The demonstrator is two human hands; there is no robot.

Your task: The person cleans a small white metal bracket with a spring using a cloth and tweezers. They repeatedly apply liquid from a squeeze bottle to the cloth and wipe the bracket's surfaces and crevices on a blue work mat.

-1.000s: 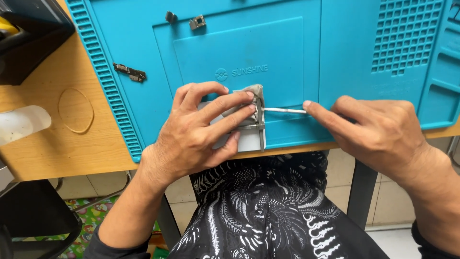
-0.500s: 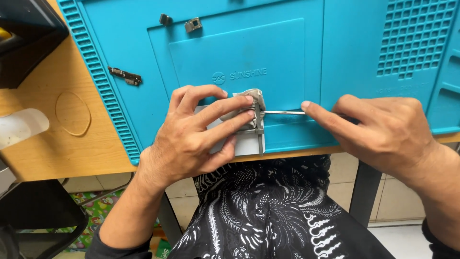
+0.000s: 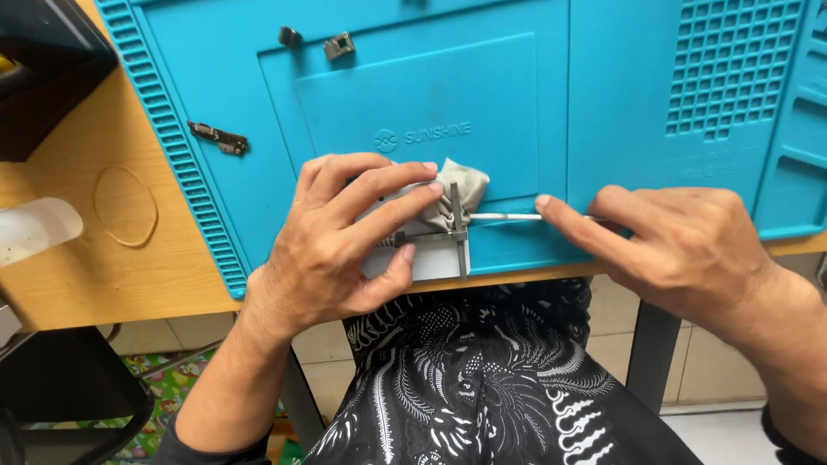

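Observation:
My left hand presses down on a small flat grey device at the near edge of the blue work mat, fingers spread over it. A crumpled grey cloth lies on the device by my fingertips. My right hand holds thin metal tweezers, their tip against the cloth at the device's right edge. Most of the device is hidden under my left hand.
Two small metal parts lie at the mat's far side and a small flex part near its left ribbed edge. A black box and a clear bottle sit on the wooden table at left.
My hands and the device have stayed in place; the view has shifted slightly. The cloth shows a little more by my left fingertips.

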